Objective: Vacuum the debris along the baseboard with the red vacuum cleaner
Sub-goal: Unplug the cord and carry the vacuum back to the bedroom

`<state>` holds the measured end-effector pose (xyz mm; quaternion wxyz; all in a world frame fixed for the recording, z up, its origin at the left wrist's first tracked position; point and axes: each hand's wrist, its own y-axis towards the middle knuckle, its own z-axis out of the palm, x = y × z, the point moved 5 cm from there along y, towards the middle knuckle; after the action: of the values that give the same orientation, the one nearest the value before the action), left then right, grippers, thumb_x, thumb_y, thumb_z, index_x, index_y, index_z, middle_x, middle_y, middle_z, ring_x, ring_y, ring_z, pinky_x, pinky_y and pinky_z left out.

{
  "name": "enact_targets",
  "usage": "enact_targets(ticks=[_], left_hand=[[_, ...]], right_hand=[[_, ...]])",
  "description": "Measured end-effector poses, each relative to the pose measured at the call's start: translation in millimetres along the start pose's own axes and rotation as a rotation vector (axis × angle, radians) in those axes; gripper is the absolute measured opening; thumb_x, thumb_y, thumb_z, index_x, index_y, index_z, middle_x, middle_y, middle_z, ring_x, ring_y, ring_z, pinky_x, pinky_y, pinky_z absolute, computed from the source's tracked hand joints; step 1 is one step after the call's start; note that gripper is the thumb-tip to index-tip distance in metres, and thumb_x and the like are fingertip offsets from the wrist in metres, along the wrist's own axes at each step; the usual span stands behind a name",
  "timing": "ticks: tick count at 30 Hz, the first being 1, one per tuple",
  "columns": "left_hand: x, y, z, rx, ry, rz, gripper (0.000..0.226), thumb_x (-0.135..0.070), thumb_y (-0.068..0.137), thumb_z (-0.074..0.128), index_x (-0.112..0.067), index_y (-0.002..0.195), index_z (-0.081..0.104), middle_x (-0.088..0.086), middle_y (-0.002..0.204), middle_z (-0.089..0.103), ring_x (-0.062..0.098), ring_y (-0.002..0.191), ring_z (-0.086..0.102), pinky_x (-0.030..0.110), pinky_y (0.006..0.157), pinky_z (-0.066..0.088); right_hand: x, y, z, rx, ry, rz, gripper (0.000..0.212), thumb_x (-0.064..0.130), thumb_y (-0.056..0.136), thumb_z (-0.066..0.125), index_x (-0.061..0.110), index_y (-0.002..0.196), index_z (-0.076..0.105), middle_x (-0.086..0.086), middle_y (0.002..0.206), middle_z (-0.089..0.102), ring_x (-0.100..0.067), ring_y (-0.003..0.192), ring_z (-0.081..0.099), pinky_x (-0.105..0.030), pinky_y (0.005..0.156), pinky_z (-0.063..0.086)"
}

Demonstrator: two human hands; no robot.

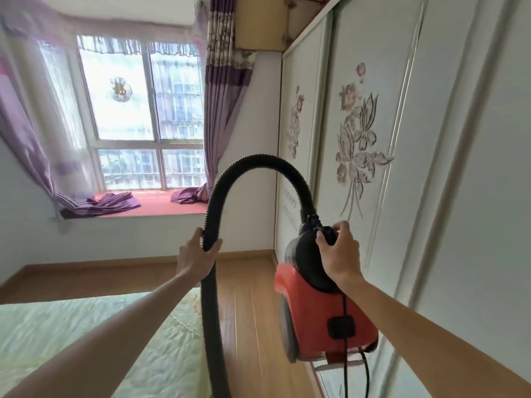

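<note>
Hose [258, 163]: left hand [198, 254] grips | red vacuum cleaner [324, 320]: right hand [342, 254] grips it | wardrobe [431, 139] lettering blurred

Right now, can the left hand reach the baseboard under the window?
Probably not: the left hand grips the black hose high up, and the baseboard lies well beyond it across the floor.

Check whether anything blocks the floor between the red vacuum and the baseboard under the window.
Nothing visible does: the floor strip between the red vacuum cleaner and the baseboard shows bare, bed on its left, wardrobe on its right.
</note>
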<state>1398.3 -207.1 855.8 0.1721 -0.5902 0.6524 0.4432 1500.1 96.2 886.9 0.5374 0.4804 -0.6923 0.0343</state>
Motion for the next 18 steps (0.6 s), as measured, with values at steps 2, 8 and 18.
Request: enact_targets(ticks=[2, 8, 18], left_hand=[[2, 32, 14, -0.025, 0.013, -0.003, 0.031, -0.033, 0.094, 0.067, -0.009, 0.11, 0.056, 0.007, 0.085, 0.062, 0.022, 0.067, 0.057, 0.025, 0.051, 0.039], [37, 113, 45, -0.07, 0.054, -0.077, 0.03, -0.033, 0.094, 0.066, -0.01, 0.11, 0.054, 0.007, 0.092, 0.065, 0.023, 0.071, 0.059, 0.027, 0.057, 0.041], [98, 216, 72, -0.031, 0.14, -0.172, 0.026, -0.038, 0.096, 0.061, -0.019, 0.11, 0.05, 0.0, 0.086, 0.061, 0.017, 0.069, 0.058, 0.029, 0.063, 0.043]], right_hand=[[-6, 31, 29, 0.013, 0.023, -0.005, 0.026, 0.031, 0.095, 0.061, 0.012, 0.105, 0.046, 0.008, 0.075, 0.051, -0.024, 0.078, 0.059, -0.037, 0.071, 0.052], [-23, 115, 124, 0.109, 0.043, -0.044, 0.025, 0.03, 0.095, 0.062, 0.012, 0.1, 0.046, 0.006, 0.074, 0.054, -0.016, 0.068, 0.055, -0.029, 0.064, 0.041], [-35, 202, 240, 0.217, 0.08, -0.071, 0.023, 0.027, 0.094, 0.063, 0.012, 0.098, 0.046, 0.01, 0.072, 0.053, -0.016, 0.068, 0.054, -0.03, 0.066, 0.043]])
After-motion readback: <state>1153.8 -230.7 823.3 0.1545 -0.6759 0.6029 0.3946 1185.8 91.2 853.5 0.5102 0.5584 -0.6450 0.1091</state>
